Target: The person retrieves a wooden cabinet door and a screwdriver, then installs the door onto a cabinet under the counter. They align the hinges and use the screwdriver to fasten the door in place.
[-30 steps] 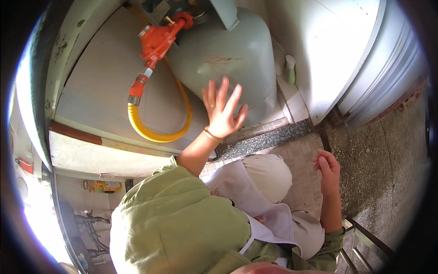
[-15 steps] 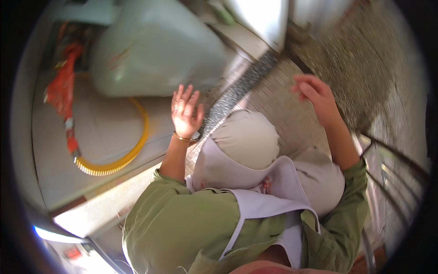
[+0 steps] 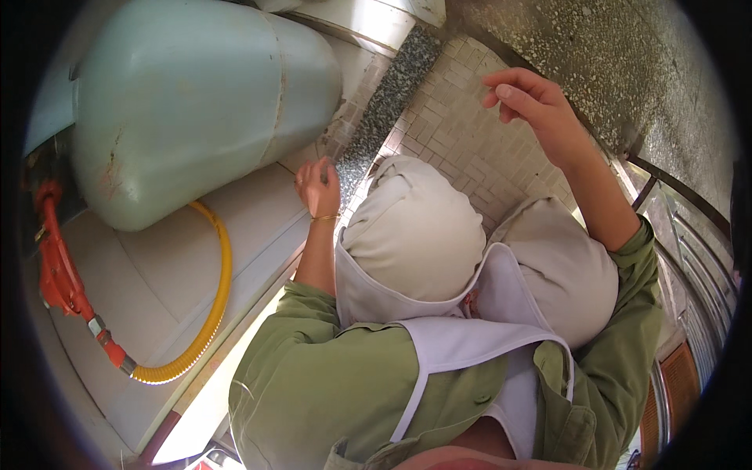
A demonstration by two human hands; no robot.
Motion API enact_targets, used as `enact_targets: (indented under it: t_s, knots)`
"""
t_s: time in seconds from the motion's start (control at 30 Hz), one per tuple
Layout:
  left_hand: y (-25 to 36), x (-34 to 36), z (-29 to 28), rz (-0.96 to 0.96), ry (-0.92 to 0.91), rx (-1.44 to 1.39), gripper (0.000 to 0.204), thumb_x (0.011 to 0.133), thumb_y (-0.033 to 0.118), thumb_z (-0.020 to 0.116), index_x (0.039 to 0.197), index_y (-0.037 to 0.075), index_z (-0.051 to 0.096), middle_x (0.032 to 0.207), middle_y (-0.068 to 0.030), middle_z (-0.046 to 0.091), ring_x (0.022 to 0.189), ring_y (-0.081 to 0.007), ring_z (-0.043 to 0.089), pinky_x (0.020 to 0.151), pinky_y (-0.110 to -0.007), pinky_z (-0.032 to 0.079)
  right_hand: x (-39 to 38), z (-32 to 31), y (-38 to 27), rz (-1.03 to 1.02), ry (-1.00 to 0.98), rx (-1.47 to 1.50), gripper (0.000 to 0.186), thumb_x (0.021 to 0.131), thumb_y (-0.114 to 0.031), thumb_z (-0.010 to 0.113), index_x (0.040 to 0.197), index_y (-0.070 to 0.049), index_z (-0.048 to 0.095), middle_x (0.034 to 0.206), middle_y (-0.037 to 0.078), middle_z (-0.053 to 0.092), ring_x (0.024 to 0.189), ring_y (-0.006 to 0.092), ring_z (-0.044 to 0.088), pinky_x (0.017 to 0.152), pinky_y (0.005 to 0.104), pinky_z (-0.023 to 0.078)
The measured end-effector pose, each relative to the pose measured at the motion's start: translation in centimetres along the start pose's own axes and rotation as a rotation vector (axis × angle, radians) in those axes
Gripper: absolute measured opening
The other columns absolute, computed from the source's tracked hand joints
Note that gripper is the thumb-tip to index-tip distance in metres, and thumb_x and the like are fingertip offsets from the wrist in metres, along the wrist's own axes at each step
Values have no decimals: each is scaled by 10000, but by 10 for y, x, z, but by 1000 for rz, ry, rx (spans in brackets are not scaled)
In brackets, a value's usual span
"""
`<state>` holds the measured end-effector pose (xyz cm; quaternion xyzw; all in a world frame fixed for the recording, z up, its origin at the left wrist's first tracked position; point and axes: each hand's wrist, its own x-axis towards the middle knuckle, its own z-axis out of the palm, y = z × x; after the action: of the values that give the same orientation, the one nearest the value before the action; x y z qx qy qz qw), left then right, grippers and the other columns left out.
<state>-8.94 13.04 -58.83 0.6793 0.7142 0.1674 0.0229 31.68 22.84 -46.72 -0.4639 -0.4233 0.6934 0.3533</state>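
My left hand (image 3: 317, 188) is beside the rounded end of a large pale grey-green gas cylinder (image 3: 196, 102). Its fingers are loosely bent with nothing visible in them; I cannot tell whether they touch the cylinder. A thin bracelet circles that wrist. Raised over the tiled floor, my right hand (image 3: 533, 110) is empty, its fingers half curled and apart. Left of the cylinder, an orange-red valve fitting (image 3: 63, 270) joins a yellow corrugated hose (image 3: 219, 290), which curves back and passes out of sight behind the cylinder.
A speckled dark stone strip (image 3: 392, 98) borders the small-tiled floor (image 3: 462, 117). Rough speckled ground (image 3: 619, 70) lies at upper right. Curved metal bars (image 3: 697, 258) stand by my right elbow. A pale flat surface (image 3: 149, 274) lies beneath the hose.
My view has shifted, and the cylinder shows more fully at upper left. My left hand's spread fingers have curled inward. My right hand stays raised, now higher in the view.
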Motion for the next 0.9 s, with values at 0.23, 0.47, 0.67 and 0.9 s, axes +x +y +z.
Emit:
enact_targets:
  t_s: [0.23,0.47,0.67,0.9]
  knots:
    - [3,9,14,-312,-1,-343,241,809,90,600,1044,38,620,920,-116,632,920,-249,570,815,-336,448,3,0,2,2,0,-19,287,893,-241,567,1101,-48,612,901,21,644,730,73,506,731,225,444]
    - [-124,-62,59,-1088,105,-592,432,815,-12,514,1241,2,446,854,-87,565,778,-191,528,738,-308,452,4,-3,5,30,-15,29,284,900,-231,563,1110,-45,611,900,20,644,730,59,500,735,225,444]
    - [-101,-49,54,-877,18,-318,419,799,-26,504,1216,1,465,996,-138,565,826,-209,546,747,-313,451,4,-2,6,32,4,-10,288,903,-228,553,1119,-44,607,900,19,644,740,59,508,739,227,444]
    - [-134,-74,73,-1169,129,-604,463,766,-15,517,1228,3,490,1085,-197,574,927,-287,569,808,-341,452,5,0,1,52,4,-27,302,900,-232,550,1127,-39,601,917,31,648,737,60,514,744,227,444]
